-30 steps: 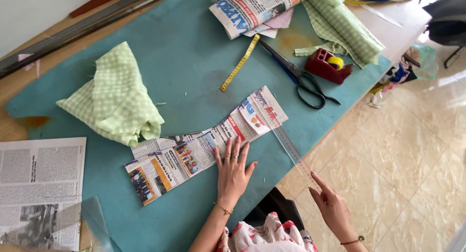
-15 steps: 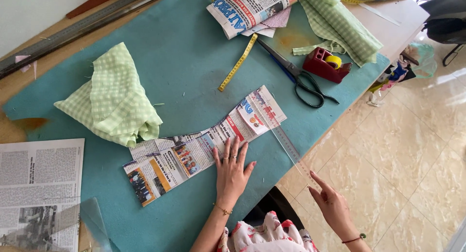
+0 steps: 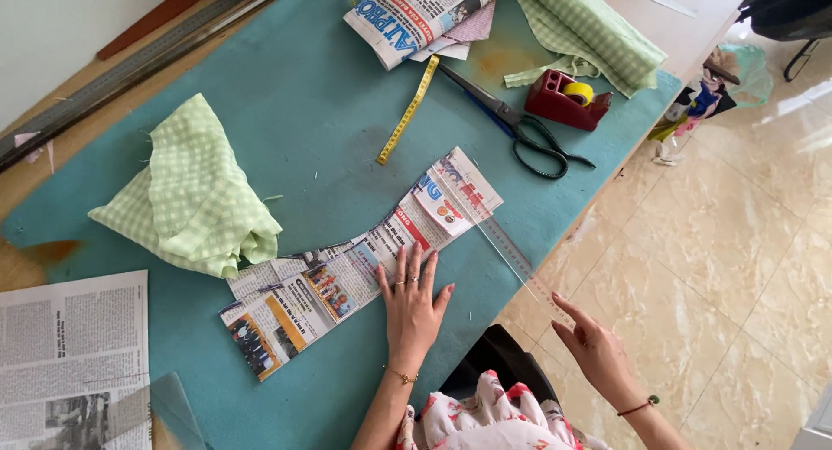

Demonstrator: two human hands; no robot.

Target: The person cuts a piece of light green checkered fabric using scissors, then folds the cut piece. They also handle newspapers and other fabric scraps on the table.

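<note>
Head view, lower centre: my left hand (image 3: 413, 310), fingers spread, presses one curved newspaper pattern piece (image 3: 347, 264); right hand (image 3: 596, 353), fingers loosely open, touches one clear plastic ruler (image 3: 511, 255).

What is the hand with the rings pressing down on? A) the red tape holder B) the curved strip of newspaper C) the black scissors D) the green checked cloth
B: the left hand lies flat with fingers spread on the curved newspaper strip, while the scissors, red tape holder and green checked cloth lie apart from it on the teal mat.

Two hands (image 3: 414, 307), perhaps three newspapers (image 3: 355, 268)
</note>
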